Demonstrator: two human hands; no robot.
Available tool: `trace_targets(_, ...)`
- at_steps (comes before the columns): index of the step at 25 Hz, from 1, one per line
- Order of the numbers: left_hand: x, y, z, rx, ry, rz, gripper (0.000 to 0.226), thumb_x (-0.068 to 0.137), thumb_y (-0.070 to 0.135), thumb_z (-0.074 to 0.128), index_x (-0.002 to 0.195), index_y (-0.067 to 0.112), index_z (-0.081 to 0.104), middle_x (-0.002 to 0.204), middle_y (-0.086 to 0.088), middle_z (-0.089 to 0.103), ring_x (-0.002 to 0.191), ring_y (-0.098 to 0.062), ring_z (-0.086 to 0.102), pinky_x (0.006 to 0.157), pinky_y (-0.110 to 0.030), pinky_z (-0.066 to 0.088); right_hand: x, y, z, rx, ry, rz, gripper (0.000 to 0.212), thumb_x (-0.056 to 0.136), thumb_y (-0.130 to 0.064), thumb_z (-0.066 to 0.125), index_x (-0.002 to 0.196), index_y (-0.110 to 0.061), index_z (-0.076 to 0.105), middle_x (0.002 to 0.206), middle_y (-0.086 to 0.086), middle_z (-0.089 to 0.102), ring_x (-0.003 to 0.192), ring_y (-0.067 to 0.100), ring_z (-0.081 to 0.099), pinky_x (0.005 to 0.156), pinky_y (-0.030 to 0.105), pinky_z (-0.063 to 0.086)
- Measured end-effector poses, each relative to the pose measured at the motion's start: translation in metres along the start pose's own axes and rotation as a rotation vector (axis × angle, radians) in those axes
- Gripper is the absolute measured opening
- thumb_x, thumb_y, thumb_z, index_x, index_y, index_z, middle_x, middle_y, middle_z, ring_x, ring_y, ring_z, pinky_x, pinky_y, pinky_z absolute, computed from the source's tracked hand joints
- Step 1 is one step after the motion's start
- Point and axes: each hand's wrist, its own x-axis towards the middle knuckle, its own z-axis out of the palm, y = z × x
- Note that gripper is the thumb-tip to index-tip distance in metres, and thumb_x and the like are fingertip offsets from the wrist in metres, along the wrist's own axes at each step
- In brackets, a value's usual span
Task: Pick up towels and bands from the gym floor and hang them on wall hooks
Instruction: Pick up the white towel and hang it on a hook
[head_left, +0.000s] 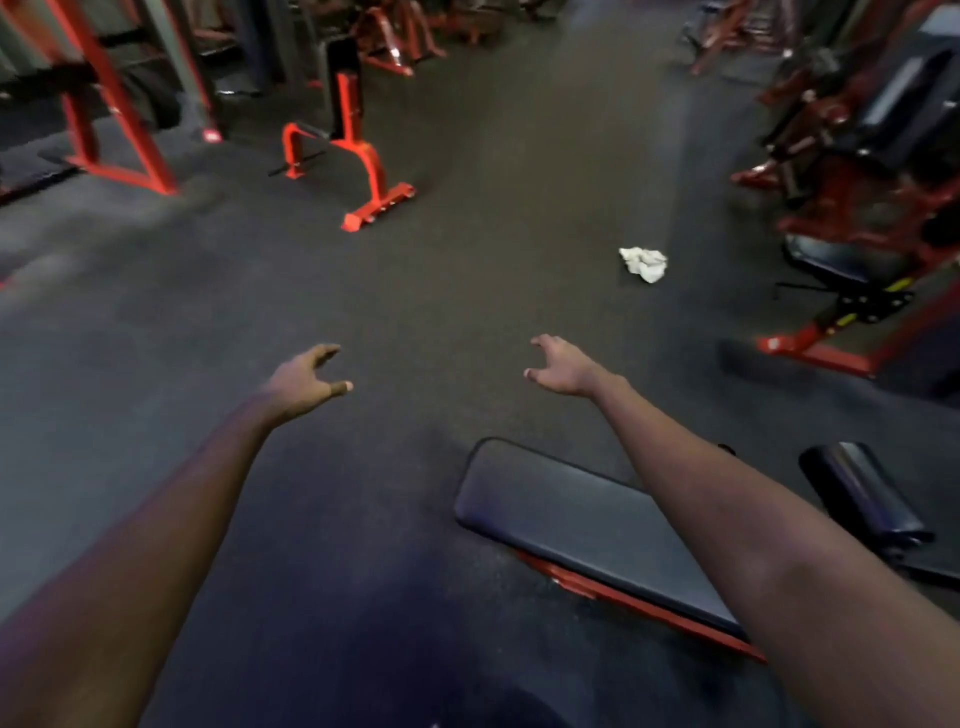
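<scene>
Black bench (571, 514), right hand (563, 366) (empty) past it, towel (644, 264) beyond

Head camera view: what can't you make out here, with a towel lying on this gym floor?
- Wall hooks: none shows in the head view; they lie outside the frame.
- Bands: none can be made out; the far floor is dark and blurred.
- White towel: crumpled and small, shape unclear.
- Machines at right: blurred, cut off by the right edge.
- Bench pad: right side hidden behind the right forearm.
</scene>
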Motion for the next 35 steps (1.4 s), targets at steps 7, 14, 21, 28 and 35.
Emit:
trace_targets(7,0.217,0.066,0.017,0.061,-0.192,0.195,0.073,0.083,0.03,0.075,0.147,0.021,0.041,0.15,-0.008,0.045,0.136,-0.023,0.044,0.11,-0.034,0.036,0.115,0.066,-0.036,0.122,0.127,0.267,0.067,0.091,-0.031,0.065,0.146,-0.006,0.038,0.145,0.018,0.044,0.132,0.032,0.047,0.106,0.032,0.037)
trace_targets(14,0.397,0.142,0.009,0.089,-0.286,0.334,0.072,0.085,0.03,0.073,0.148,0.02,0.04,0.15,-0.007,0.044,0.137,-0.024,0.043,0.109,-0.032,0.035,0.236,0.096,-0.098,0.228,0.238,0.428,0.067,0.09,-0.031,0.065,0.147,-0.008,0.039,0.146,0.016,0.046,0.131,0.03,0.05,0.106,0.035,0.041)
trace_targets(21,0.61,0.202,0.003,0.115,-0.337,0.473,0.071,0.087,0.031,0.071,0.148,0.02,0.038,0.152,-0.005,0.042,0.138,-0.022,0.041,0.105,-0.028,0.034,0.401,0.122,-0.15,0.225,0.318,0.535,0.065,0.089,-0.032,0.066,0.144,-0.009,0.042,0.143,0.015,0.05,0.128,0.029,0.053,0.105,0.035,0.041)
trace_targets(28,0.811,0.284,-0.008,0.149,-0.442,0.561,0.07,0.086,0.029,0.072,0.148,0.02,0.039,0.149,-0.009,0.045,0.137,-0.022,0.043,0.106,-0.028,0.034,0.554,0.137,-0.208,0.257,0.35,0.634,0.063,0.09,-0.028,0.063,0.145,-0.005,0.042,0.145,0.016,0.047,0.131,0.031,0.05,0.107,0.035,0.039)
trace_targets(35,0.999,0.381,0.043,0.164,-0.522,0.598,0.069,0.087,0.028,0.071,0.147,0.021,0.04,0.148,-0.01,0.046,0.137,-0.022,0.043,0.104,-0.028,0.034,0.703,0.225,-0.273,0.277,0.376,0.685,0.063,0.091,-0.031,0.062,0.145,-0.009,0.041,0.146,0.012,0.047,0.13,0.028,0.051,0.107,0.036,0.04)
